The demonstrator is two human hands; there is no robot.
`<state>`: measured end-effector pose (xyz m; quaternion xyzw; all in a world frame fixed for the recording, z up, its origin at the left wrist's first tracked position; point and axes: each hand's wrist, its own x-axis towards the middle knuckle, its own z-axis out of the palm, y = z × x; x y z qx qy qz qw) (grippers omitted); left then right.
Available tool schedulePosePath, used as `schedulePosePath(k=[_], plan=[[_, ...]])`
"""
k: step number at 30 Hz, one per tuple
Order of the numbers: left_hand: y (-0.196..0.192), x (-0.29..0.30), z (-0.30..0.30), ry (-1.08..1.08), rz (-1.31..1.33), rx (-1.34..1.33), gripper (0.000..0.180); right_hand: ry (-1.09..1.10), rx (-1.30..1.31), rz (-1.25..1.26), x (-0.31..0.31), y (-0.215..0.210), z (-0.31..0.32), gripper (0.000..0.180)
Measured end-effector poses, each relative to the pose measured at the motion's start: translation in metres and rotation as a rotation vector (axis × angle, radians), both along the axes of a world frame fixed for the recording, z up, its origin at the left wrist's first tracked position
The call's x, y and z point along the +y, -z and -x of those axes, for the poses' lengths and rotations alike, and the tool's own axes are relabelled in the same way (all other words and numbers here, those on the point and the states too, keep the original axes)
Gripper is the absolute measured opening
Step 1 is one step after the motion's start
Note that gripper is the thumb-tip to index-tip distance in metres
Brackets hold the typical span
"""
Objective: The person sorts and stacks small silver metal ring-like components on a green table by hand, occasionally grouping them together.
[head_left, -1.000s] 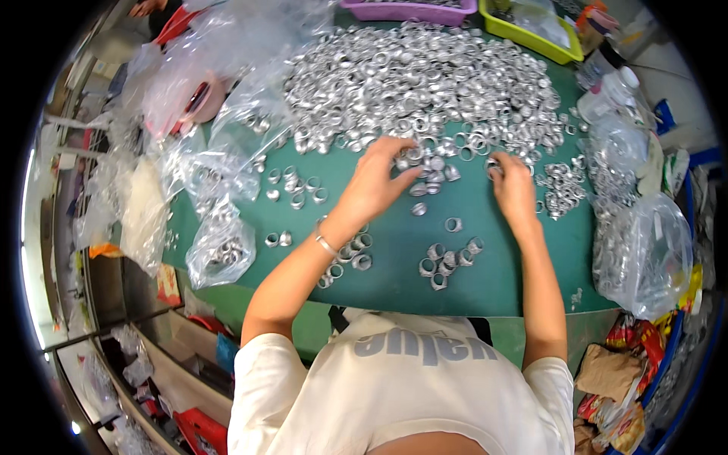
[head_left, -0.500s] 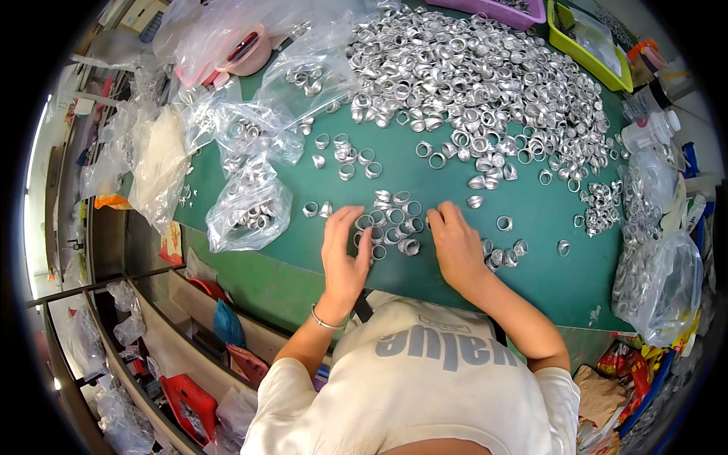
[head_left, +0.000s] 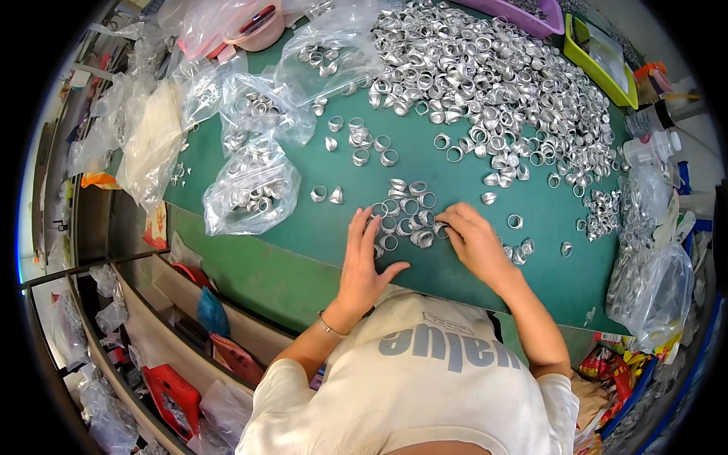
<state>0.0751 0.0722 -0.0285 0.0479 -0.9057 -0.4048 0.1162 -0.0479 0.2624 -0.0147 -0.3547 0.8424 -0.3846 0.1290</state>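
A small cluster of silver rings (head_left: 421, 240) lies on the green tabletop between my hands. Along its left side, my left hand (head_left: 365, 262) rests with fingers stretched and thumb spread wide, the fingertips beside the outer rings. At the cluster's right edge, the fingers of my right hand (head_left: 476, 241) are bent together around a ring (head_left: 440, 230), partly hidden by the fingertips. A few more rings (head_left: 526, 246) lie just beyond the right hand's knuckles. Two loose rings (head_left: 319, 194) sit to the left of the cluster.
A large heap of rings (head_left: 493, 83) covers the far side. Clear plastic bags of rings (head_left: 254, 193) lie left, another bag (head_left: 652, 280) right. A purple tray (head_left: 542, 23), a yellow-green tray (head_left: 607, 68) and a pink bowl (head_left: 262, 34) stand at the back. Drawers (head_left: 227, 334) are lower left.
The left thumb has swung out to the right, away from the fingers. The right fingertips have come onto a ring at the cluster's edge. The whole view has shifted slightly.
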Motion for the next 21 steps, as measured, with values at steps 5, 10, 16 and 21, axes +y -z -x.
schedulePosePath(k=[5, 10, 16, 21], plan=[[-0.001, -0.002, 0.021, 0.119, 0.009, 0.043, 0.102, 0.059, -0.113, 0.144, -0.016, -0.006, 0.010, 0.061], [-0.008, -0.019, 0.056, 0.294, 0.147, 0.052, 0.106, -0.059, -0.097, 0.114, -0.038, 0.014, -0.001, 0.075], [0.007, -0.012, 0.059, 0.220, -0.075, 0.087, 0.082, 0.303, -0.279, 0.378, -0.054, 0.027, -0.037, 0.047], [0.015, 0.026, 0.049, -0.110, -0.157, 0.119, 0.048, 0.437, -0.289, 0.550, -0.066, 0.032, -0.044, 0.037]])
